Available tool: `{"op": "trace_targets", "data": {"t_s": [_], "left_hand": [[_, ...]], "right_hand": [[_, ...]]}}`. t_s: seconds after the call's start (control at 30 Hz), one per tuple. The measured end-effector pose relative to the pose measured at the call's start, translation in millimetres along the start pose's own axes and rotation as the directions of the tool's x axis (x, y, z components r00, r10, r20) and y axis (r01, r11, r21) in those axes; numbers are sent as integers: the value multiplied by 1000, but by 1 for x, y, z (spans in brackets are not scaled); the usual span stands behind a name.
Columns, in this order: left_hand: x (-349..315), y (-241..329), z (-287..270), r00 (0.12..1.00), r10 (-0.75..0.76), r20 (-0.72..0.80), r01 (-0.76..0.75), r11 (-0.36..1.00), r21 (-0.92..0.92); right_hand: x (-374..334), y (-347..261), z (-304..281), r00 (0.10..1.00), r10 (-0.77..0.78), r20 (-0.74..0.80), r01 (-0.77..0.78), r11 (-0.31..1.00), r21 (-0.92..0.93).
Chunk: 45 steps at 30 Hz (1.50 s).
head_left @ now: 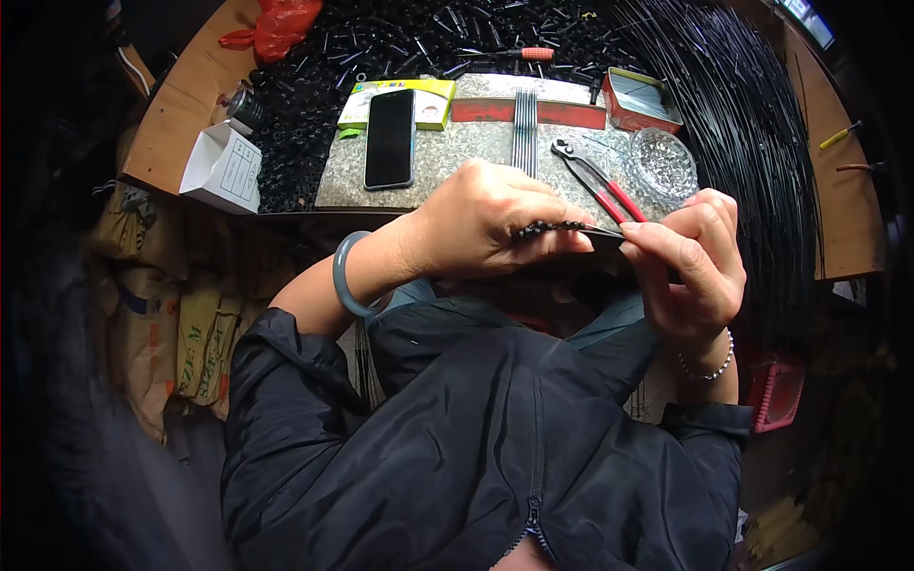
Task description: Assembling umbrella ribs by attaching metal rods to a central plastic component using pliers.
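My left hand (pixel 500 214) is closed round a small cluster of thin pieces with black, bead-like ends (pixel 547 228). From its fingertips a thin pointed strip (pixel 605 231) reaches across to my right hand (pixel 695 252). The thumb and forefinger of my right hand pinch the strip's other end. Whether this strip is metal wire or a rod is too small to tell. Just beyond my hands lie red-handled pliers (pixel 600 181) on a pale work board (pixel 457 152). A bundle of thin grey rods (pixel 525 128) lies on the board, partly hidden by my left hand.
Beyond the board spread many short black tubes (pixel 409 38). Long black rods (pixel 733 124) heap at the right. A phone (pixel 390 143), a yellow-green box (pixel 433 100), a clear dish of small metal parts (pixel 662 164), a red tin (pixel 643 100) and a white carton (pixel 224 167) stand around.
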State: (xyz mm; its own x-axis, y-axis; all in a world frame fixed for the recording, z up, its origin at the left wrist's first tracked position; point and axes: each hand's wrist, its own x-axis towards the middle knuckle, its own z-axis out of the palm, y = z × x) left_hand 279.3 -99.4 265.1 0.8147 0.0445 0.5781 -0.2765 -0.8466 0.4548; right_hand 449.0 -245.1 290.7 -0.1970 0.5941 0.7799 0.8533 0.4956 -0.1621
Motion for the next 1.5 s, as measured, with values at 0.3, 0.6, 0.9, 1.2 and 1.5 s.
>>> {"op": "trace_targets", "data": {"t_s": [0.3, 0.6, 0.9, 1.2, 1.5], "left_hand": [[0, -3, 2, 999, 28, -17, -29, 999, -31], [-4, -7, 0, 1000, 5, -24, -6, 999, -37], [-3, -6, -1, 998, 50, -29, -53, 995, -80], [-5, -11, 1, 995, 60, -74, -70, 987, -147], [-3, -10, 2, 994, 83, -72, -87, 994, -58]], "right_hand": [[6, 3, 8, 1000, -12, -17, 13, 1000, 23], [8, 9, 8, 999, -46, -21, 47, 997, 61], [8, 4, 2, 998, 22, 60, -27, 996, 81], [8, 7, 3, 998, -11, 57, 5, 995, 101], [9, 6, 6, 998, -12, 54, 7, 995, 97]]}}
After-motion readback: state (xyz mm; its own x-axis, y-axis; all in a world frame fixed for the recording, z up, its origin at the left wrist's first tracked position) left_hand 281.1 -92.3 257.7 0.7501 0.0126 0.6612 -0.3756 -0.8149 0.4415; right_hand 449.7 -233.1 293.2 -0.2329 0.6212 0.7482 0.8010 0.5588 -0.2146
